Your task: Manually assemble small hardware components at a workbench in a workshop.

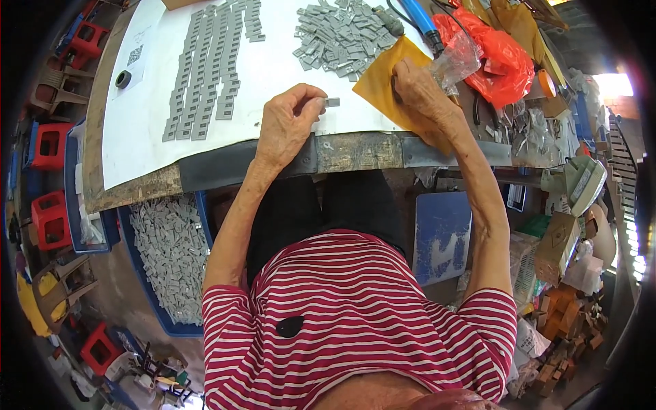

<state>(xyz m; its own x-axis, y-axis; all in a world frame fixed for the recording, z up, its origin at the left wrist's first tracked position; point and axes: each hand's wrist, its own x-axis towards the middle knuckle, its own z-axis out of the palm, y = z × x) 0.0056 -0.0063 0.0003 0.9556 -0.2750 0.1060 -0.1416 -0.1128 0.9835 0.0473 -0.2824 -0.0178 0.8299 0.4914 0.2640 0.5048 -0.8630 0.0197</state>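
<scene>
My left hand [289,126] is closed in a pinch above the front of the white-covered table [147,154]. A small flat grey plastic piece [332,102] sticks out from its fingertips. To the right, my right hand [425,92] lies over an amber-yellow sheet [379,78], its fingers curled in; what they grip is mostly hidden, with only a dark bit showing beneath them. Beyond both hands is a loose heap of similar grey pieces [342,37]. On the left, more grey pieces stand in long overlapping rows [205,75].
A blue-handled tool [420,24] and a red plastic bag [495,61] crowd the table's right side. At far left is a black ring [123,79]. Below the table's left edge stands a blue bin [167,328] full of grey pieces. Red stools [51,143] stand farther left.
</scene>
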